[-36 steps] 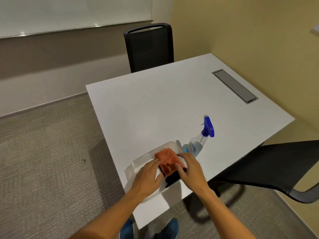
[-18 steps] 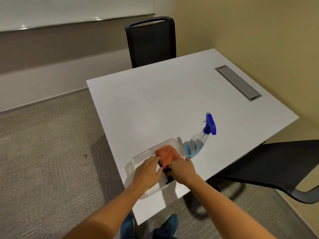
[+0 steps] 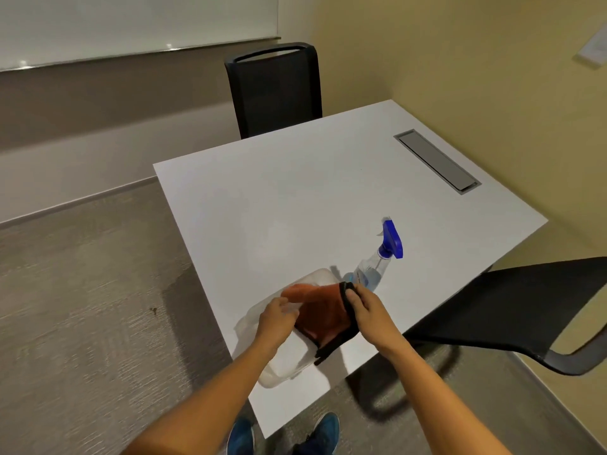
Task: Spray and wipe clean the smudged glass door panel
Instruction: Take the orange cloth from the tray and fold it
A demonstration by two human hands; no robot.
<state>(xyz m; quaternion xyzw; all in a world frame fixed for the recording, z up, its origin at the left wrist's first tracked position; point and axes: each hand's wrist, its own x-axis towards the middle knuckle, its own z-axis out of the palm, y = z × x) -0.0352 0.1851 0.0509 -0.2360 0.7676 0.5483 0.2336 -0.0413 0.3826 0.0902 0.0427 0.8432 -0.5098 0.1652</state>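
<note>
Orange cloth (image 3: 323,315), black-edged: held spread between both hands above a clear tub (image 3: 279,366) at the near corner of the white table (image 3: 295,208). It is judged to be lifted out of the tub and opened up for wiping.

Left hand (image 3: 276,320): closed on the cloth's left edge, fingers curled under the fabric; how firmly cannot be told, since the fingertips are hidden.

Right hand (image 3: 368,311): thumb and fingers pinched together on the black hem at the cloth's upper right corner.

Spray bottle (image 3: 377,264): clear body, blue trigger head, stood upright on the table just beyond the right hand, untouched. It is kept within easy reach, presumably to be picked up next.

Glass door panel: not in view; neither spraying nor wiping is yet begun.

Chairs: one black chair (image 3: 276,90) is set at the far edge, another (image 3: 512,310) at the right.
</note>
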